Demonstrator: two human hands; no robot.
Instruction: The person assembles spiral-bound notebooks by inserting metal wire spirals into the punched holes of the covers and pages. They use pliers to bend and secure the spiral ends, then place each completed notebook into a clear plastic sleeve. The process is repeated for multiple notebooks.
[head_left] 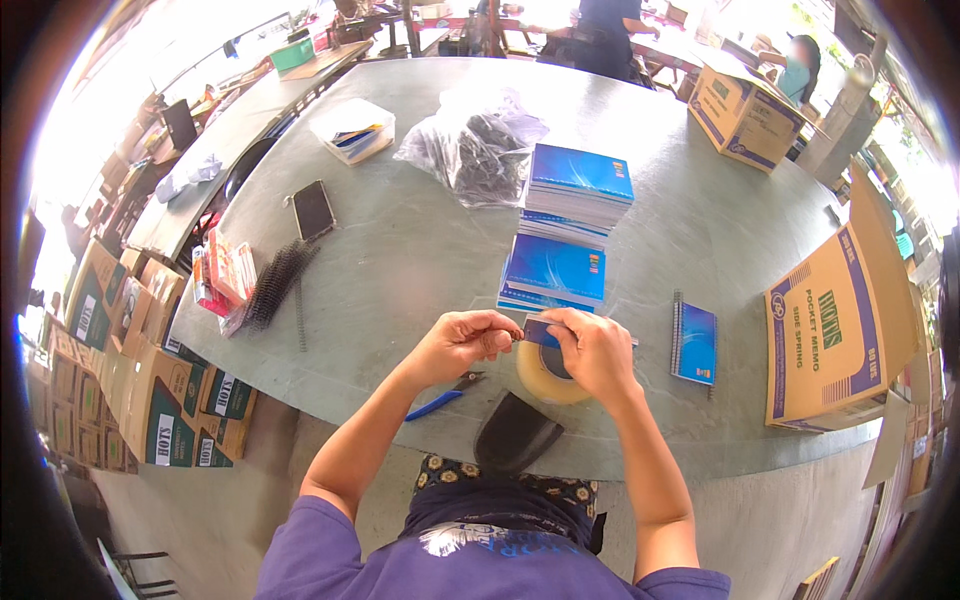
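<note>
In front of my body, my right hand [597, 355] grips a small dark blue notebook [540, 332], mostly covered by the fingers. My left hand [465, 345] is pinched at its left end, on something small and dark that I cannot make out. Right under the hands lies a roll of clear tape [545, 385]. Pliers with blue handles [437, 404] rest to its left, near a dark rounded pad [516, 432] at the table's edge. Just beyond the hands rise stacks of blue spiral notebooks [555, 265]; a single blue spiral notebook [694, 342] lies to the right.
Black spiral coils [277, 285], red-and-white packs [226, 268] and a phone [313, 210] lie at left on the grey table [420, 240]. Farther back are a plastic bag [470, 150] and white tub [353, 130]. Open cartons [830, 325] stand at right; people work beyond.
</note>
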